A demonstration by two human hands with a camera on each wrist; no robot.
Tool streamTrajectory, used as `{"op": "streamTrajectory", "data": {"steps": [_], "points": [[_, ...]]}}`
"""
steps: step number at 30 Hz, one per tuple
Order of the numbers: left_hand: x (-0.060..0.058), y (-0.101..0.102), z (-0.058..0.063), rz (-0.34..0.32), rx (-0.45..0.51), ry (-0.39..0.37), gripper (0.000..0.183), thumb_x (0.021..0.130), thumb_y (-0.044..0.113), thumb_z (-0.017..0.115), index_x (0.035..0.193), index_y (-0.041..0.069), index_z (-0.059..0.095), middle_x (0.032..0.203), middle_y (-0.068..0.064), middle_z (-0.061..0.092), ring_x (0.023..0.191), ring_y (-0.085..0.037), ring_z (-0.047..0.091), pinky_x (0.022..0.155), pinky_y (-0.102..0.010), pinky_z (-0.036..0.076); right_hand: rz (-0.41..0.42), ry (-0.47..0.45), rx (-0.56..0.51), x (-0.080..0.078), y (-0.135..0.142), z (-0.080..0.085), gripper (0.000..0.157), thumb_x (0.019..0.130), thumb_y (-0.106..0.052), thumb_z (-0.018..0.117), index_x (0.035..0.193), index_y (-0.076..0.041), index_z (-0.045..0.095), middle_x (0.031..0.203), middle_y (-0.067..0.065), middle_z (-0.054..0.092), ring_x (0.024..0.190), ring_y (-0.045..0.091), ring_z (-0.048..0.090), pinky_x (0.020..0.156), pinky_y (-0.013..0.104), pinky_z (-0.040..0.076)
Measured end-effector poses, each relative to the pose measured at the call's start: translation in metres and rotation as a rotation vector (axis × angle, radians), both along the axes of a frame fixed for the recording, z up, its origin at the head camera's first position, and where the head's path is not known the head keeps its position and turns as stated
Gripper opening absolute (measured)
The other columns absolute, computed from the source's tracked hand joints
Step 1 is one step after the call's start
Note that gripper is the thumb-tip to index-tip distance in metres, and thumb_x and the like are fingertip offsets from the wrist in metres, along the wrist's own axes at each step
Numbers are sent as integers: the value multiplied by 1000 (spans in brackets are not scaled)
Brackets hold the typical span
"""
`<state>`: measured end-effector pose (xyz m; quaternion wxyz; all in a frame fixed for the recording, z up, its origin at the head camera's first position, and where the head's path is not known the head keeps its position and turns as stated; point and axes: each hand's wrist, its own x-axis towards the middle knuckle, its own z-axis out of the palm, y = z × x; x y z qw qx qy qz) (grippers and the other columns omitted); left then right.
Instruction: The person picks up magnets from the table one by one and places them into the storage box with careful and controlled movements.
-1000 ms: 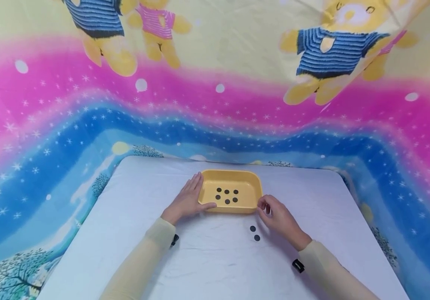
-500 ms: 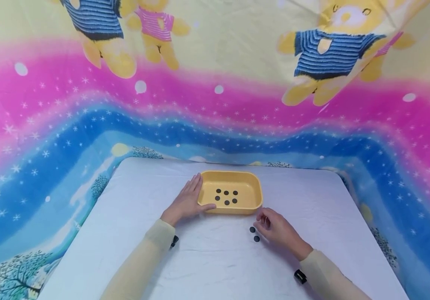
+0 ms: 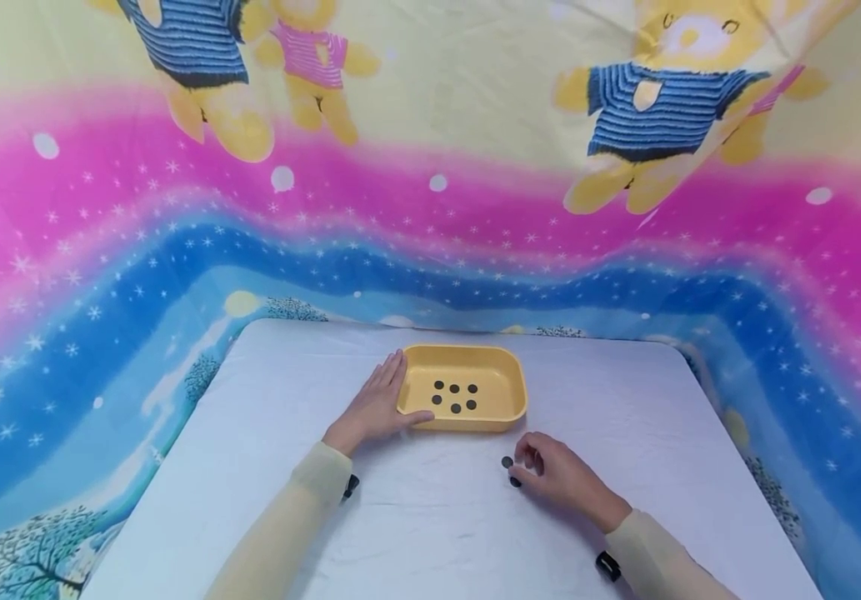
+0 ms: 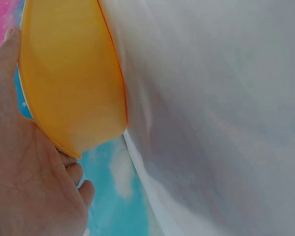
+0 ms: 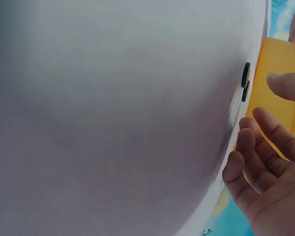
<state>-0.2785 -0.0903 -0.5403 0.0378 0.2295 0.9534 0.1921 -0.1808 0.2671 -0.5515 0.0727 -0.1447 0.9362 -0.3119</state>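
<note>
A yellow rectangular tray (image 3: 514,367) sits on the white-covered table, with several small black discs (image 3: 455,388) lying on its floor. My left hand (image 3: 372,410) rests against its left side, fingers straight along the rim and thumb on the front edge. In the left wrist view the palm is beside the yellow wall. Two more black discs (image 3: 507,462) lie on the cloth in front of the tray; the nearer is partly covered by my right thumb. My right hand (image 3: 561,477) hovers by them, thumb and fingertips apart, as the right wrist view also shows.
The white cloth (image 3: 430,533) covers the table up to the patterned curtain (image 3: 430,233) behind it. Black wrist devices (image 3: 608,567) show beside both sleeves.
My right hand has moved from the tray's front right corner back toward the two loose discs. The left hand and tray have stayed in place.
</note>
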Motion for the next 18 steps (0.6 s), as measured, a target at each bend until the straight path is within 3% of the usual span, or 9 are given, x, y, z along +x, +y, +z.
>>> {"op": "streamTrajectory", "data": {"steps": [8,18], "points": [[2,0,1,0,5,-8,128,92,87,54,171,2,-1,180,-14,-6,167,-29,-1,134,-43,2,1,-32,31,4,-1,-1,27,91,-30,89,99,-18,66,87,-4,58,77,16,54,64,25,46],[3,0,2,-1,5,12,127,92,86,54,171,1,1,180,-17,-1,167,-32,2,135,-46,6,31,3,70,6,0,-1,27,91,-30,89,98,-19,66,89,-5,56,80,12,52,68,25,45]]}}
